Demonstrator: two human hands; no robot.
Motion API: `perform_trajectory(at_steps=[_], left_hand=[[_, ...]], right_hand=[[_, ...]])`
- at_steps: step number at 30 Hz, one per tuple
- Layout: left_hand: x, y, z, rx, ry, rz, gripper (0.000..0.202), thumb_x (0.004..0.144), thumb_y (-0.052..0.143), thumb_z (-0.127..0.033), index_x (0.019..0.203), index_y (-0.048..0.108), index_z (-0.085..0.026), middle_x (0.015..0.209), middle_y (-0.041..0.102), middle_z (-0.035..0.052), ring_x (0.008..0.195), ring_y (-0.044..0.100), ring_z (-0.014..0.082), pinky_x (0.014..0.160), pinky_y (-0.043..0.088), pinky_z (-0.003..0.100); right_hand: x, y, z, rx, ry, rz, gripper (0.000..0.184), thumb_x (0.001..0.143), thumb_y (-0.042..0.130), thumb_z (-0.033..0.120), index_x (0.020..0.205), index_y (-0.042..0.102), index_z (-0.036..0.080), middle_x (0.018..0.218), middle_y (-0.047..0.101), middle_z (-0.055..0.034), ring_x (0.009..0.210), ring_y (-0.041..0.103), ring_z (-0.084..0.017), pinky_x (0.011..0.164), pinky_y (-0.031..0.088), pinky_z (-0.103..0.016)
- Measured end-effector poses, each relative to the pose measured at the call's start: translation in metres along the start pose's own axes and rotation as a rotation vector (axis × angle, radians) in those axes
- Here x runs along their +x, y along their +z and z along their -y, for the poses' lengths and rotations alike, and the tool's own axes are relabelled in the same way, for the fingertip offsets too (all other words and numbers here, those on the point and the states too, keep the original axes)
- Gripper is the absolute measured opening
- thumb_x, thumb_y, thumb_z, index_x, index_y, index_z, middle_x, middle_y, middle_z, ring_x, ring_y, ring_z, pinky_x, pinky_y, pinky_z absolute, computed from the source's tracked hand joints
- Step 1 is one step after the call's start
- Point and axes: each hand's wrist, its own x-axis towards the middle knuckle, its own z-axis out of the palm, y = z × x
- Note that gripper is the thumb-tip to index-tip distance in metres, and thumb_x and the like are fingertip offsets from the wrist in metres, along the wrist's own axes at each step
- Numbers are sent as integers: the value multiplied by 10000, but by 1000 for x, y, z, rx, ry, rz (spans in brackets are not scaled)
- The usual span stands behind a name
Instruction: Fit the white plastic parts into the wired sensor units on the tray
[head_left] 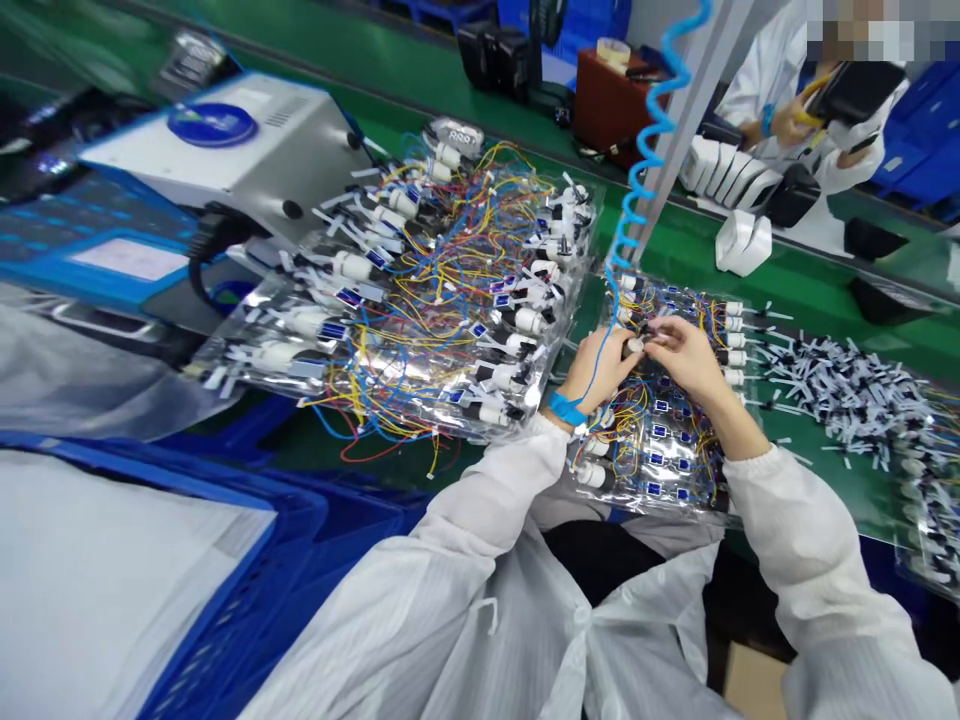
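The bare left hand [602, 366] and bare right hand [684, 354] pinch a small dark-and-white part [635, 345] over the far half of a glossy, clear plastic tray [686, 512]; a light, steady fingertip hold, sparing the thin yellow wires [634, 412], should suit. Around lie flat blue boards [660, 431] and smooth white cylinders [592, 474]. Farther right spreads a heap of slender black-and-white pieces [847, 390].

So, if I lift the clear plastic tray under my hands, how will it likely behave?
The clear plastic tray looks thin and glossy, so it may flex and feel slippery. The thin wires lie loosely bunched, so they would probably flop and could snag. The white cylinders lie on their sides, so tilting might roll some.
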Motion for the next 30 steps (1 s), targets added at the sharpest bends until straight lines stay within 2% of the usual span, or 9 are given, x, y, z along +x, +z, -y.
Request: perform_trajectory(at_steps=[2,5,8,11,17,23,25,27,30], left_hand=[[-1,-1,-1,-20,-16,-14,217,972,743,-297,1147,771,-172,1127,806,111,1053,748,272,966,567,385],[-1,-1,0,-56,-28,-32,201,955,763,-287,1120,766,-172,1091,802,108,1035,748,272,974,571,396],[-2,1,2,-119,-39,-119,228,961,734,-233,1174,725,-151,1153,771,128,1047,742,262,984,579,397],[-1,5,4,-219,-68,-210,310,940,739,-183,1235,655,-142,1167,743,133,1050,741,240,975,592,378],[0,6,4,-398,-180,-224,501,921,770,-184,1355,523,-159,1045,751,84,899,763,193,867,617,343],[-1,4,3,-454,-192,-209,602,889,783,-169,1408,481,-195,1023,753,63,898,768,192,869,621,348],[-2,4,2,-478,-183,-198,629,881,776,-168,1427,462,-191,1070,746,79,952,765,199,865,625,342],[-3,3,1,-483,-171,-235,661,886,763,-190,1455,427,-188,1219,716,136,1094,746,223,873,633,334],[-8,-5,-6,-431,-77,-356,637,968,681,-260,1517,362,-207,1518,565,212,1414,607,255,1050,607,371]], right_hand=[[2,-2,-6,44,-12,-21,309,755,750,298,1049,717,206,1049,798,-83,898,757,-233,876,634,-403],[4,-1,-9,-17,-68,-8,299,755,700,239,1052,715,207,1108,787,-92,951,753,-244,914,628,-423],[3,2,-8,-78,-108,56,374,737,671,190,1109,698,207,1127,778,-102,924,742,-245,830,625,-403],[0,8,-6,-183,-183,82,309,787,691,225,1096,706,213,1097,778,-100,917,730,-250,819,612,-405],[-2,21,-6,-279,-220,-12,227,852,716,258,1077,703,227,1069,792,-82,978,741,-271,954,588,-453],[-2,23,-8,-272,-212,-21,278,857,694,235,1134,684,210,1101,787,-98,943,733,-261,881,581,-413],[-4,22,-7,-313,-241,-5,252,864,679,218,1115,698,209,1084,782,-96,947,716,-267,892,568,-421],[-7,22,-6,-379,-287,6,217,883,669,211,1096,713,209,1076,772,-100,995,693,-285,946,550,-448],[-9,25,-3,-512,-346,54,206,939,634,205,1118,735,197,1093,744,-130,1061,638,-318,1014,522,-497]])
